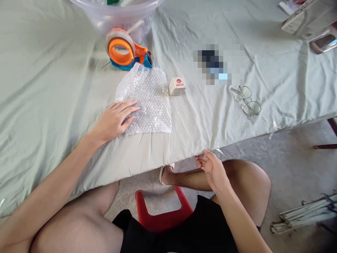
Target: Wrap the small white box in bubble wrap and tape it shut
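Observation:
My left hand (116, 119) lies flat with its fingers spread on the left part of a sheet of bubble wrap (150, 102). The wrap rests on the cloth-covered table near its front edge. Touching or almost touching its right side is a small white box (177, 86) with a red print on top. My right hand (212, 168) is at the table's front edge, below the cloth's rim, its fingers loosely bent and apart with nothing visible in them. Just behind the wrap stands an orange and blue tape dispenser (122, 52) with a roll of tape on it.
A translucent plastic tub (118, 17) stands at the back. Eyeglasses (247, 100) lie on the pale tablecloth (210, 116) at right, near a pixelated dark object (212, 63). A larger box (310, 17) sits at the far right. Below are a red stool (164, 218) and bundled rods (305, 214).

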A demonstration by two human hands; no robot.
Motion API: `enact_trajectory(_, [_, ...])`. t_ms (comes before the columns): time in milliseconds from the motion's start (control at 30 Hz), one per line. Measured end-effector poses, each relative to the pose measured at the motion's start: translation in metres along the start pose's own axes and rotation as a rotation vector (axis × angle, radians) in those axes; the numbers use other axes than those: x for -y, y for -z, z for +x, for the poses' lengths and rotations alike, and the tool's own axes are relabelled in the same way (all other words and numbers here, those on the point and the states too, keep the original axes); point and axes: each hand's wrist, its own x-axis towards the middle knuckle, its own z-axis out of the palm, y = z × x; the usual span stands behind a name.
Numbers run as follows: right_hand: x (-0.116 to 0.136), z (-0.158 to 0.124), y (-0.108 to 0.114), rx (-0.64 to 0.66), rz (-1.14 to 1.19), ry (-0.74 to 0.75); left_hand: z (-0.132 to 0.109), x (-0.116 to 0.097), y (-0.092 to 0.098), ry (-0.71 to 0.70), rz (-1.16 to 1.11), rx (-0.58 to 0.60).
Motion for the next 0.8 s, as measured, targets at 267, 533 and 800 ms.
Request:
enact_trajectory(267, [0.01, 0.006, -0.004, 0.085, -0.046, -0.078, 0.0, 0.001, 0.001, 0.015, -0.02, 0.013])
enact_trajectory(533, [-0.021, 0.009, 0.013, 0.097, 0.039, 0.017, 0.001, 0.0, 0.001, 0.016, -0.018, 0.019])
enact_trajectory(800, [-0.031, -0.018, 0.018, 0.328, -0.471, 0.056, 0.0, -0.002, 0.0, 0.003, -0.009, -0.003])
